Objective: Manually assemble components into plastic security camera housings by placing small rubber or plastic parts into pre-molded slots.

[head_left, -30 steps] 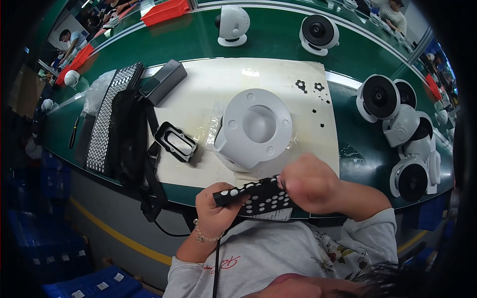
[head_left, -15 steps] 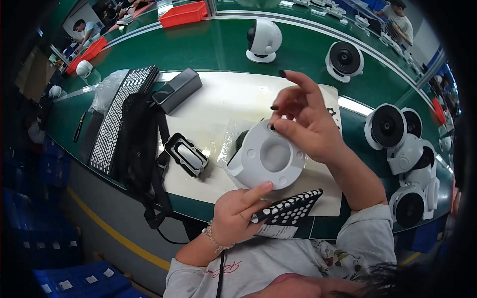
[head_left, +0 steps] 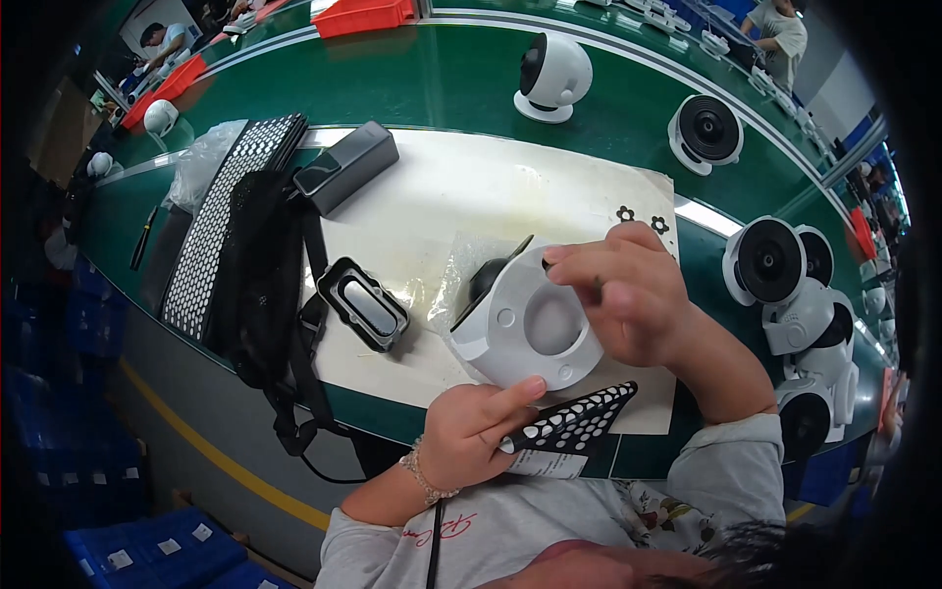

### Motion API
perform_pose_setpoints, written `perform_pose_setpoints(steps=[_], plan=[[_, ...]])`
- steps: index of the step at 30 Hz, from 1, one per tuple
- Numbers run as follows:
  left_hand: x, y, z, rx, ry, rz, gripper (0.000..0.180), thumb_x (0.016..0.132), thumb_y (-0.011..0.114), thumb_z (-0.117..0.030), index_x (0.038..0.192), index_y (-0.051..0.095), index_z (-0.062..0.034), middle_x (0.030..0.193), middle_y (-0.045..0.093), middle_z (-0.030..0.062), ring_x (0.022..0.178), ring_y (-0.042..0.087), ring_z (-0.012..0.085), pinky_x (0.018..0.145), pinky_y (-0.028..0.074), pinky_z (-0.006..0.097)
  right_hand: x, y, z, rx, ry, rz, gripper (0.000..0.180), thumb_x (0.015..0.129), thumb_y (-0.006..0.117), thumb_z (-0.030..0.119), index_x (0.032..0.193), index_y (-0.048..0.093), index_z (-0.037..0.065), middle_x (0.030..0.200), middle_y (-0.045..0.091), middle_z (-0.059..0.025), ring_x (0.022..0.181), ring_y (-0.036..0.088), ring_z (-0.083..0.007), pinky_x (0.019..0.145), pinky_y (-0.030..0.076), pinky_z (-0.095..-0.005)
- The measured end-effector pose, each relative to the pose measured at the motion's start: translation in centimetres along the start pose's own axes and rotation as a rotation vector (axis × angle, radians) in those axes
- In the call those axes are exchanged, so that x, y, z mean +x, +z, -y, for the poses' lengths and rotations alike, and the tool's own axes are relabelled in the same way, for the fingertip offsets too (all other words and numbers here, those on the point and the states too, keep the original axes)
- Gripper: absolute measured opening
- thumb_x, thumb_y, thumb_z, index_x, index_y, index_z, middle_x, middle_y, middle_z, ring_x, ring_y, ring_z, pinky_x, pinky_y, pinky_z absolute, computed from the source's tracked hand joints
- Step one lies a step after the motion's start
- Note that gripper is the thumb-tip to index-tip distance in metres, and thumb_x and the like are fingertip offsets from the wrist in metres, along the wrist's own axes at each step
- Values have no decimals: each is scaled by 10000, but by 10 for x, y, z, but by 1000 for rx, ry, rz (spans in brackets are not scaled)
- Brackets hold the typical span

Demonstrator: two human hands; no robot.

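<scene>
A white camera-like device lies with its round base (head_left: 483,339) facing up on the pale mat. The base has a wide round hollow and small round recesses. My left hand (head_left: 476,432) is closed on a black sheet of white round dots (head_left: 579,420), its index finger resting on the base's near edge. My right hand (head_left: 633,294) is over the base's right side, with one fingertip on its far rim and the thumb apart and slightly blurred. Nothing shows between its fingers. Part of the base is hidden under that hand.
Left of the device are an open dark case (head_left: 363,304), a grey box (head_left: 346,167), a black mesh bag with straps (head_left: 260,285) and a stack of dotted sheets (head_left: 208,270). Several white devices (head_left: 767,260) crowd the right; two more (head_left: 554,79) stand at the back. A red tray (head_left: 363,17) is beyond.
My right thumb has lifted off the base's far recess, and the raised fingers have come down to its rim. The base has tilted and shifted slightly. My left hand keeps the sheet.
</scene>
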State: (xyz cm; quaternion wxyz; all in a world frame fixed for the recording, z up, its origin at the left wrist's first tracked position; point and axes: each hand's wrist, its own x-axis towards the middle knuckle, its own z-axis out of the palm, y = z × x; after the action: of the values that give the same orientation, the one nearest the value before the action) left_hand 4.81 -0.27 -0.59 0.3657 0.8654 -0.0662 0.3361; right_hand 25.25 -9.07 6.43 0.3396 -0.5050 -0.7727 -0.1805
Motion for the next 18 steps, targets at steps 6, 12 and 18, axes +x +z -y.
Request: perform_pose_setpoints(steps=[6, 12, 18], plan=[[-6, 4, 4, -47, 23, -42, 326, 482, 614, -11, 807, 627, -24, 1156, 547, 49, 616, 577, 193, 539, 456, 301, 12, -19, 22, 86, 208, 227, 755, 711, 595, -17, 1307, 146, 99, 1031, 574, -122, 1006, 559, -277, 826, 384, -373], [-8, 5, 3, -37, 21, -65, 272, 516, 616, -12, 787, 622, -31, 1161, 546, 35, 613, 574, 193, 536, 453, 299, 22, -4, 40, 401, 314, 85, 619, 733, 587, -52, 1230, 239, 71, 1031, 524, -129, 951, 539, -231, 930, 335, -409], [-13, 4, 10, -14, 63, -2, 320, 502, 671, -52, 818, 625, -41, 1201, 508, 85, 704, 592, 229, 587, 460, 314, 18, 11, 39, 520, 494, 122, 513, 748, 543, -91, 1173, 291, 50, 1122, 423, -146, 824, 566, -132, 902, 379, -332]])
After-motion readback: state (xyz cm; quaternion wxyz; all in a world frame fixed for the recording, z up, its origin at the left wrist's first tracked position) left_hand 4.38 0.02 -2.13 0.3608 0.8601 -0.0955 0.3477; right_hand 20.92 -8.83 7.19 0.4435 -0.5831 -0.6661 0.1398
